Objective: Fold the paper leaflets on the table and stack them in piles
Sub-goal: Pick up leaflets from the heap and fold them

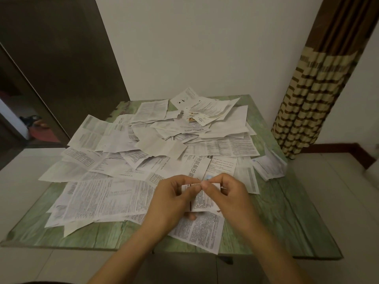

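Several unfolded printed paper leaflets [155, 140] lie in a loose heap over the green table [287, 214]. Above the table's near middle, both my hands hold one small folded leaflet [202, 200]. My left hand [174, 198] pinches its top edge with thumb and forefinger, its other fingers curled behind the sheet. My right hand [225, 195] pinches the same top edge right beside it, fingertips nearly touching. Most of the held leaflet is hidden behind my hands. A small pile of folded leaflets [269, 166] sits near the table's right edge.
A large flat leaflet [106, 199] lies left of my hands, another [202, 230] under them at the front edge. A brown patterned curtain [311, 95] hangs at the right, a dark door [61, 58] at the left, and the white wall stands behind.
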